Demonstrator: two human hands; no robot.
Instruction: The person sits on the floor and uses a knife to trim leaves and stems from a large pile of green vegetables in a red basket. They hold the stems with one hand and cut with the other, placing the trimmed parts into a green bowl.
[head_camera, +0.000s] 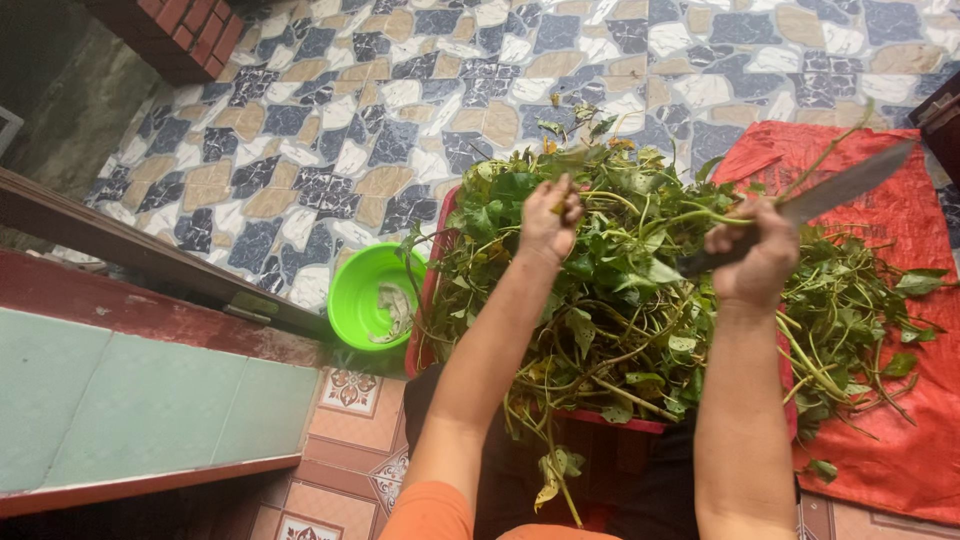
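Now the left hand (547, 222) is gripping one green stem (640, 200) in closed fingers, while the right hand (752, 262) is clenching one knife (830, 192) above one heap of greens (610, 320), beside one green bowl (362, 290).

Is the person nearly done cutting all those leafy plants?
Hard to say, but plenty is left. Some stems already lie on the red sheet. In hand: the right hand grips a knife and the left hand holds a vine. A big tangled heap of greens still fills the red tub.
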